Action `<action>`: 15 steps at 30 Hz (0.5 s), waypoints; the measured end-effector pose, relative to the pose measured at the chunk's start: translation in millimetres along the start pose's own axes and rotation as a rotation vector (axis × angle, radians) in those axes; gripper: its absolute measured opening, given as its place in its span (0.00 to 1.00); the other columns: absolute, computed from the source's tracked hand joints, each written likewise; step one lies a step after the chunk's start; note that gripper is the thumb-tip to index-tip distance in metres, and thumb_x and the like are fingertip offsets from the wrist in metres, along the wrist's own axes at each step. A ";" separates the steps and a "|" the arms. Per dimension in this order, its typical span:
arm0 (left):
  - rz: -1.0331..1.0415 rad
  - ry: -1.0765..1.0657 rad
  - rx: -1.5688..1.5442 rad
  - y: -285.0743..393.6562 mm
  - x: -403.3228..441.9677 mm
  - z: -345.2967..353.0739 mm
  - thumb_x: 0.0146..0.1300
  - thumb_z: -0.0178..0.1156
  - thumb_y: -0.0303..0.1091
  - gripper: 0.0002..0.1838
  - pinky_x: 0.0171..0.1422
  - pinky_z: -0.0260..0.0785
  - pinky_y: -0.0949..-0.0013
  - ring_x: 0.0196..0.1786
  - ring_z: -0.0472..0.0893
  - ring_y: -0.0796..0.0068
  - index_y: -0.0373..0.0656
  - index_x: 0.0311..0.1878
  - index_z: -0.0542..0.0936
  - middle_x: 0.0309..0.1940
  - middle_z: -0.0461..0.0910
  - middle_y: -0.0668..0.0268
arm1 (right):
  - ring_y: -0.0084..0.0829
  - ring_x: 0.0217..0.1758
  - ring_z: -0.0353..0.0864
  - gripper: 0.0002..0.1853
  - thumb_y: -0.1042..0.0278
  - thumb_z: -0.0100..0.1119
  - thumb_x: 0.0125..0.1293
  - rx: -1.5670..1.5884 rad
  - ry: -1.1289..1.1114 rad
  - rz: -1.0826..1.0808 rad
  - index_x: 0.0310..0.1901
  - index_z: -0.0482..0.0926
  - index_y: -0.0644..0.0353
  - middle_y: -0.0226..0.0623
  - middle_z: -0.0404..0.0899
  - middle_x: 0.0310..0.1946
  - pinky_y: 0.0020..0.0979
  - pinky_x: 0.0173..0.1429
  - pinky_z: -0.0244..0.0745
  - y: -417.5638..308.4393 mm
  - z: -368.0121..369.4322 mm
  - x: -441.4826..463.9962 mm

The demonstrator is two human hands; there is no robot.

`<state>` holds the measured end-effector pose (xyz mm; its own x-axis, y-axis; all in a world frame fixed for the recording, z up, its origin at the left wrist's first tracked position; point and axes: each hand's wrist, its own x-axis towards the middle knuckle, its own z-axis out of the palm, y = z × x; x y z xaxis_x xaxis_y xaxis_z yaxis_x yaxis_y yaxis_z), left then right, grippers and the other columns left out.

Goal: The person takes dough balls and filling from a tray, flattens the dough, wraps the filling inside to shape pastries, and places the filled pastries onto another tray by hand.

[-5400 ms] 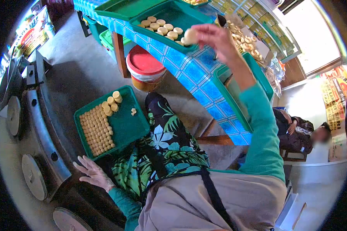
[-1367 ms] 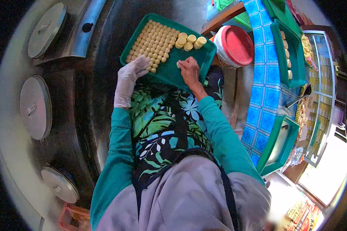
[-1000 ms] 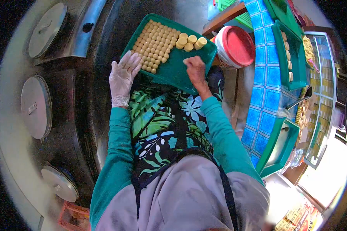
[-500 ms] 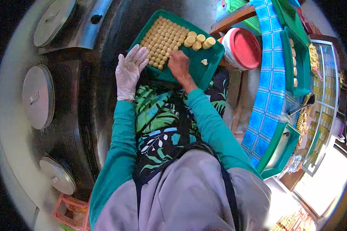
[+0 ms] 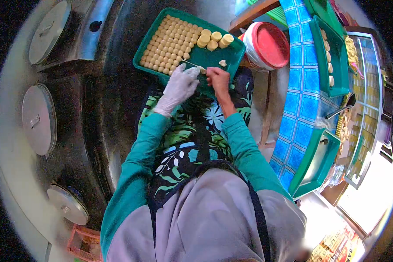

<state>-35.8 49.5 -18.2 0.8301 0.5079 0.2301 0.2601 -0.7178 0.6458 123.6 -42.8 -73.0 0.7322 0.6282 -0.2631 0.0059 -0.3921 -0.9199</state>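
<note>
A green tray (image 5: 143, 46) holds tight rows of small, round, pale-yellow dough pieces (image 5: 170, 41). At its right end stand several larger dough cylinders (image 5: 216, 37), with a small dough scrap (image 5: 223, 63) below them. My left hand (image 5: 179, 89), in a translucent white glove, is over the tray's near edge with its fingers curled; what lies inside them is hidden. Close on its right, my bare right hand (image 5: 219, 81) is closed in a pinch. From its fingertips a thin, pale stick (image 5: 190, 63) seems to reach left above the gloved hand, towards the dough rows.
Lidded metal pots or burners (image 5: 39, 118) line the dark stove on the left. A white bucket with a red lid (image 5: 270, 46) stands right of the tray. A blue-tiled counter (image 5: 294, 105) carries another green tray (image 5: 336, 87) and a shallow green container (image 5: 314, 163).
My left hand has moved right and down from the tray's left edge, its spread fingers now curled. My right hand has shifted right, away from the dough rows. The hands are now close together.
</note>
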 end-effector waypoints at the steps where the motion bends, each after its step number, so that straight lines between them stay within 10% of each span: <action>1: -0.044 -0.072 0.114 8.2 0.4 7.9 0.57 0.62 0.30 0.20 0.65 0.65 0.49 0.60 0.72 0.40 0.39 0.54 0.78 0.54 0.79 0.53 | 0.30 0.19 0.74 0.08 0.71 0.64 0.60 -0.189 -0.007 -0.195 0.40 0.83 0.63 0.36 0.79 0.23 0.31 0.24 0.71 1.0 -0.4 -2.6; 4: -0.035 -0.031 0.209 11.2 -5.8 24.3 0.56 0.61 0.29 0.19 0.64 0.65 0.48 0.58 0.73 0.41 0.40 0.52 0.79 0.52 0.80 0.55 | 0.38 0.30 0.78 0.13 0.70 0.68 0.55 -0.663 0.112 -0.758 0.43 0.84 0.59 0.38 0.77 0.29 0.36 0.33 0.74 -4.2 2.0 -9.9; 13: -0.427 0.464 -0.534 -4.4 -34.9 -18.0 0.66 0.55 0.22 0.10 0.60 0.71 0.70 0.50 0.83 0.73 0.35 0.46 0.84 0.44 0.86 0.62 | 0.39 0.37 0.76 0.11 0.69 0.70 0.52 -0.763 -0.133 -0.733 0.38 0.83 0.57 0.40 0.73 0.31 0.40 0.38 0.75 -10.0 17.9 14.5; 15: -0.529 0.486 -0.709 -0.6 -36.0 -39.7 0.66 0.53 0.22 0.12 0.59 0.71 0.72 0.49 0.82 0.76 0.34 0.47 0.84 0.44 0.86 0.64 | 0.33 0.36 0.81 0.07 0.74 0.67 0.58 -0.175 -0.374 -0.426 0.39 0.83 0.59 0.38 0.80 0.36 0.33 0.37 0.76 -23.8 -13.7 7.8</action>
<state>-85.5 50.5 2.0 0.3603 0.9319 -0.0420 0.0521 0.0248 0.9983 138.5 -37.7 -49.2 0.3515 0.9362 0.0054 0.3821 -0.1382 -0.9137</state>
